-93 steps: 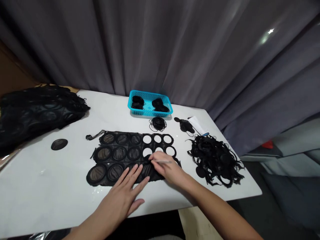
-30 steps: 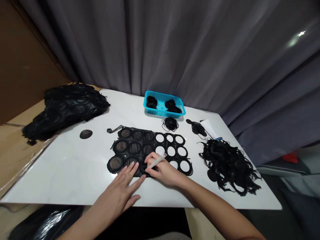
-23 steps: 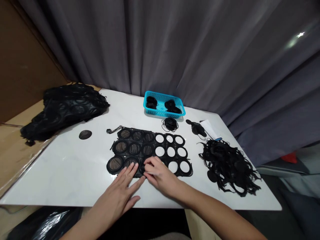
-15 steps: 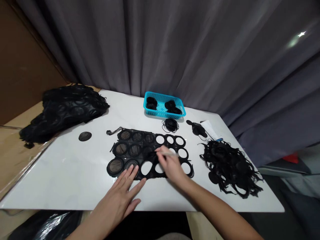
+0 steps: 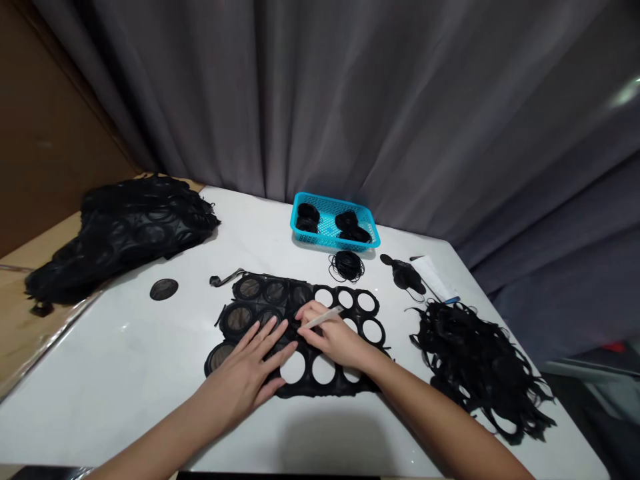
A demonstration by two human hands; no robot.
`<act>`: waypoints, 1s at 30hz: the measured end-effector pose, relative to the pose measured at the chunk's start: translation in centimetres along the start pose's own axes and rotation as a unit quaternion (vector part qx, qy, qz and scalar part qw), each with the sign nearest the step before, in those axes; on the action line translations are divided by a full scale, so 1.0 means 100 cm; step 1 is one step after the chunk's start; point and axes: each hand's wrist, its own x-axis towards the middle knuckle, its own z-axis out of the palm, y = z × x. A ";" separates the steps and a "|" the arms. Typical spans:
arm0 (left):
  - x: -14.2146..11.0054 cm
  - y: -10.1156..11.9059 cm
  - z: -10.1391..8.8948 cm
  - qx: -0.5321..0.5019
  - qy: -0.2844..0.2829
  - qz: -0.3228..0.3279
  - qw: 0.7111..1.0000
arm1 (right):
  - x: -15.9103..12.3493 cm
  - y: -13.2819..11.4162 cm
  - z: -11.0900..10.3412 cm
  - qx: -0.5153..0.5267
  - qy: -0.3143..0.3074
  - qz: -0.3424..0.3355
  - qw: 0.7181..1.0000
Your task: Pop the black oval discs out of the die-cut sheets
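Left hand (image 5: 250,375) is resting spread on the black sheet (image 5: 309,370) of round cutouts; right hand (image 5: 334,335) is gripping a slim pale tool (image 5: 325,317) over the sheet's middle. Blue basket (image 5: 327,224) is sitting beyond the sheet, black coil (image 5: 347,265) lying between. Scrap pile (image 5: 493,367) is lying right of the sheet, loose dark disc (image 5: 164,289) left.

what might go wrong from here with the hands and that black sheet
The pale tool in the right hand is close to the left hand; if sharp, a slip might nick it.
The black sheet is narrow between its open holes, so might stretch or tear.
The right forearm lies near the scraps and might drag some along.
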 end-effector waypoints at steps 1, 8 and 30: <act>-0.002 0.000 0.001 0.001 -0.004 -0.002 1.000 | 0.000 0.000 -0.002 0.011 -0.003 0.008 1.000; -0.003 0.000 -0.002 -0.002 -0.002 0.001 1.000 | 0.003 0.003 -0.008 0.051 -0.028 0.035 0.998; -0.003 0.000 0.000 -0.001 0.003 0.002 1.000 | 0.006 0.006 -0.017 0.050 -0.068 0.019 0.996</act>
